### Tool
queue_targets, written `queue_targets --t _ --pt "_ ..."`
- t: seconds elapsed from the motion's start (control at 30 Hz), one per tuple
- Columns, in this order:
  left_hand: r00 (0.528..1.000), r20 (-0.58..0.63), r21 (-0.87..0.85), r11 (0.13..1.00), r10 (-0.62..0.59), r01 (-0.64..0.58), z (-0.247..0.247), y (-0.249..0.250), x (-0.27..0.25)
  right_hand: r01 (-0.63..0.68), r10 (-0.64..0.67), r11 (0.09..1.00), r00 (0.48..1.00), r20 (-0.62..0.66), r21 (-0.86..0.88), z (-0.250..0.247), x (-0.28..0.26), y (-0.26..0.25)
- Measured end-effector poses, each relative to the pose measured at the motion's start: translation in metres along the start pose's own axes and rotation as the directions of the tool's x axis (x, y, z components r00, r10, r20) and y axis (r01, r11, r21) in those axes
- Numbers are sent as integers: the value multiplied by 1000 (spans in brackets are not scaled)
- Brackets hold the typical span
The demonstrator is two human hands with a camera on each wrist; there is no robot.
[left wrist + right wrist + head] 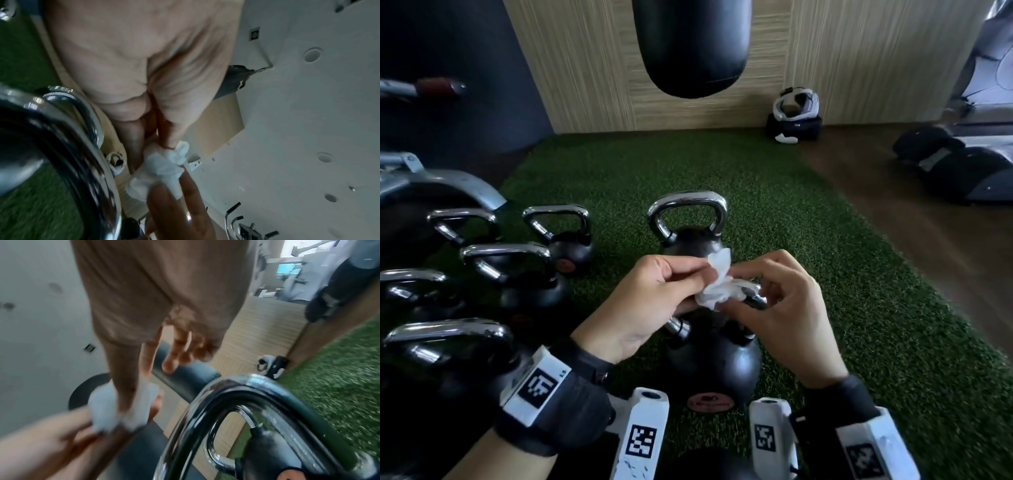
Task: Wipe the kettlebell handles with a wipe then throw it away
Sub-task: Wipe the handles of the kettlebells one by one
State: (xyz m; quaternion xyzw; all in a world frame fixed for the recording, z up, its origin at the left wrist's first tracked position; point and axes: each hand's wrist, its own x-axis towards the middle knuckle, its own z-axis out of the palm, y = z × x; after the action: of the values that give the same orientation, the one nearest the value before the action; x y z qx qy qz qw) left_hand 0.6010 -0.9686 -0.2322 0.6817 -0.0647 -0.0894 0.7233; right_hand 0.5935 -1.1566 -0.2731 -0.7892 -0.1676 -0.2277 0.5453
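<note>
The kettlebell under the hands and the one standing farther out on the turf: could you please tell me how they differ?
The near kettlebell has its handle mostly hidden by the left hand, right hand and white wipe; the far kettlebell has its handle bare and untouched. The near one looks larger, though it is closer. Both have black bodies and chrome handles.

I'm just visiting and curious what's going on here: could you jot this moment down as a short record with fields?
place: green turf mat in a gym
held item: crumpled white wipe
left hand: pinches the wipe
right hand: pinches the wipe too
below the hands: near kettlebell with chrome handle
behind it: second kettlebell, upright
at left: further kettlebells
overhead: black punching bag
</note>
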Motion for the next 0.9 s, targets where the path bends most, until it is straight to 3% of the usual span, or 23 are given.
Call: queue_targets --t 0.07,0.1,0.17,0.23,0.3,0.4,0.53,0.6,0.73,0.87,0.9 --pt "985 -95 189 974 142 -122 -11 0 2 -77 71 995 992 102 62 -15 2 11" --pt "954 -144 354 914 263 -199 -18 0 4 -123 112 987 988 106 100 -22 3 21" --pt "857 -149 624 719 494 -306 -28 -1 7 -193 191 977 981 35 95 -30 0 47" --pt "790 -63 747 554 610 -368 -27 -7 11 -294 292 953 956 33 73 -29 -8 75" --pt "779 48 801 441 626 -404 -22 -17 16 -414 386 897 904 182 155 -22 -16 97" --pt "785 130 845 348 605 -407 -16 -35 20 -511 418 843 819 393 169 -4 -26 119" --pt "735 262 875 167 625 -454 -5 -44 13 -438 422 899 861 284 -8 16 -37 136" --pt "708 276 854 172 650 -491 -12 -47 10 -429 416 903 869 266 -14 18 -39 137" --pt "712 50 815 383 700 -434 -47 -57 10 -406 404 913 878 259 -48 17 -41 130" --pt "684 105 842 301 722 -448 -47 -67 6 -432 422 902 871 251 -20 19 -41 131" --pt "681 79 833 327 728 -447 -47 -71 5 -435 423 900 870 252 -7 19 -41 130"
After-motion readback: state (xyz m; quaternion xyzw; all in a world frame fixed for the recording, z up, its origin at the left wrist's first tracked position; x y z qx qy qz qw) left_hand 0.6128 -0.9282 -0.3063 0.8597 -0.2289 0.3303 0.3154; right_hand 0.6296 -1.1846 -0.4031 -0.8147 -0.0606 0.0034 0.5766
